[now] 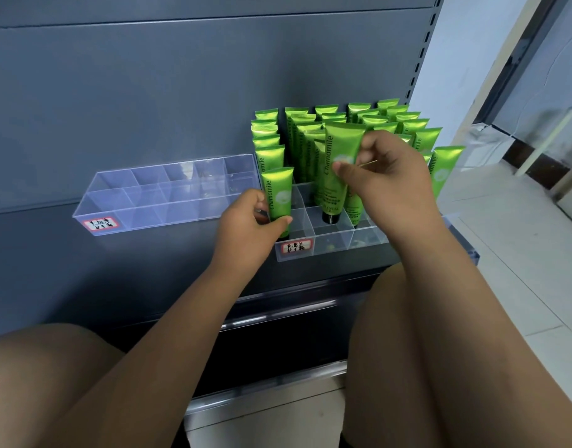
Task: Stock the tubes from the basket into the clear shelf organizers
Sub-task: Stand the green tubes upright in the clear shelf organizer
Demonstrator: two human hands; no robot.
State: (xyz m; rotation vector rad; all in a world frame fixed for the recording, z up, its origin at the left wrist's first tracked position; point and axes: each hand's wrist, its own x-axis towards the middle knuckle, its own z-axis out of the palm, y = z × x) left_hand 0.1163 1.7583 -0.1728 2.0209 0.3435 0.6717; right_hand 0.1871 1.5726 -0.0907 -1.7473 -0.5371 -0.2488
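Two clear organizers sit on a grey shelf. The right organizer (330,244) holds several upright green "Chamomile" tubes (420,139) in its back cells. My left hand (245,221) grips a green tube (278,195) standing cap-down at the organizer's front-left cell. My right hand (384,176) pinches a taller-standing green tube (339,147) near its middle, its black cap (330,218) down in a cell in the second row. The left organizer (142,202) has no tubes in it. The basket is out of view.
Red-bordered labels mark the left organizer (100,224) and the right organizer (297,246). The grey shelf back panel (181,92) rises behind. A lower shelf edge (278,318) runs below. My bare knees fill the bottom corners. Tiled floor (520,260) lies to the right.
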